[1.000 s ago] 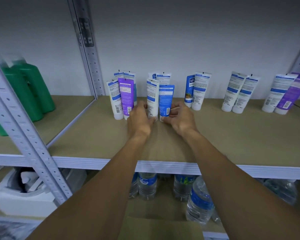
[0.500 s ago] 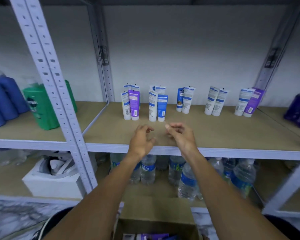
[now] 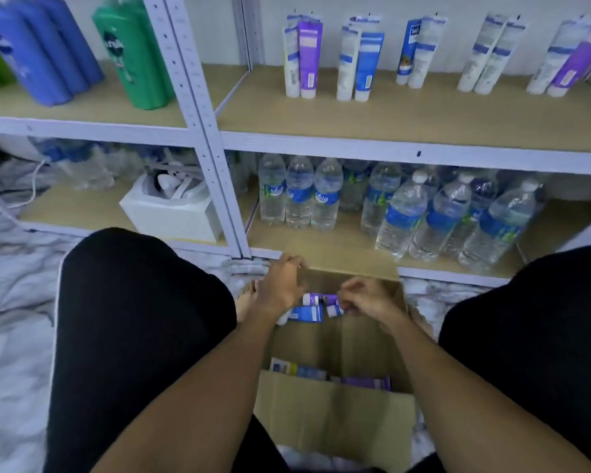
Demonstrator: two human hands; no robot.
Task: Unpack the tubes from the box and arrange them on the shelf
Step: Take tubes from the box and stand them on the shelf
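Ahead, tubes (image 3: 360, 63) line the wooden shelf (image 3: 406, 114) (water bottles (image 3: 325, 199) beneath).

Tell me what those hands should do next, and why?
The left hand and right hand are both inside the cardboard box, curled at a purple tube and a blue tube; whether they already hold them is unclear. So probably: firm up the grip and lift both out. The shelf above has bare board before its standing tubes.
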